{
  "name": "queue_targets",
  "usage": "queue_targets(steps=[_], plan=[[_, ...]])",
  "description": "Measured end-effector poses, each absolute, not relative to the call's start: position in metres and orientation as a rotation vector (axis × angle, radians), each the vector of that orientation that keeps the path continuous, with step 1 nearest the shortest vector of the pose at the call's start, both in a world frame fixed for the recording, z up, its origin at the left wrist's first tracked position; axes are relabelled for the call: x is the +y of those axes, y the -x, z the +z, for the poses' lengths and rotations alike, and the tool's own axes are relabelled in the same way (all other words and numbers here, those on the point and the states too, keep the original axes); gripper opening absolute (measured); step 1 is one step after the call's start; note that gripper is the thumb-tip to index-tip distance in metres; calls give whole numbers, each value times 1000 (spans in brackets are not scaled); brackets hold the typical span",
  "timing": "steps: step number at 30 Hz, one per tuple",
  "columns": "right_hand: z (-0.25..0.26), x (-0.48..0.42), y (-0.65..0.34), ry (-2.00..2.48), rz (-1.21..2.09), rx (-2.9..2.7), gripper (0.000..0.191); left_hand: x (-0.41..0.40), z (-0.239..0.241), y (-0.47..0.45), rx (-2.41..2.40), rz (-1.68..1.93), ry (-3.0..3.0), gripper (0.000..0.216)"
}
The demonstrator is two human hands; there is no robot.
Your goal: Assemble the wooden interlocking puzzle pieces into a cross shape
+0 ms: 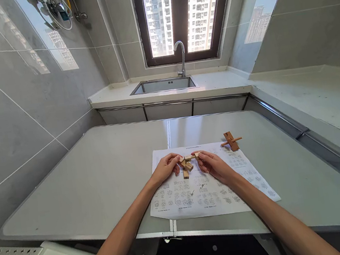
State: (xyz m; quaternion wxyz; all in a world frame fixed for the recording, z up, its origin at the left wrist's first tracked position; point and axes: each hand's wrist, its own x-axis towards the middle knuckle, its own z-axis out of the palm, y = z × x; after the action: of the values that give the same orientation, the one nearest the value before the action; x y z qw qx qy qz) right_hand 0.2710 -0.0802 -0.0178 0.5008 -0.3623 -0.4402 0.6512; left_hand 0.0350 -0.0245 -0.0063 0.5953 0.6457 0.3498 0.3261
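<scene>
Left hand [167,167]: clamped on the cluster [189,166].
Right hand [212,166]: clamped on a block [190,157] by its right end.
Block: long axis crosswise between hands, right nearer.

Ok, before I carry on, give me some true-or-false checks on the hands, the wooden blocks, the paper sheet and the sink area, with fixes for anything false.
1. The left hand and right hand both touch the wooden blocks. True.
2. The paper sheet is blank. False: the paper sheet carries small printed diagrams.
3. The brown crossed piece lies left of the left hand. False: the brown crossed piece lies to the right of the right hand.
4. The sink is beyond the table. True.
5. The faucet stands at the sink's left end. False: the faucet stands toward its right end.
</scene>
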Motion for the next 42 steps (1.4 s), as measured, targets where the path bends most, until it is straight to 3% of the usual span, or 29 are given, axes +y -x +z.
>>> queue_targets(steps=[8, 42], plan=[[-13, -82, -269, 841, 1623, -1023, 41, -24, -9, -34, 784, 748, -1535, 41], [-19, -84, -264, 930, 1285, -1362, 34, -32, -1, -33, 778, 639, -1630, 45]])
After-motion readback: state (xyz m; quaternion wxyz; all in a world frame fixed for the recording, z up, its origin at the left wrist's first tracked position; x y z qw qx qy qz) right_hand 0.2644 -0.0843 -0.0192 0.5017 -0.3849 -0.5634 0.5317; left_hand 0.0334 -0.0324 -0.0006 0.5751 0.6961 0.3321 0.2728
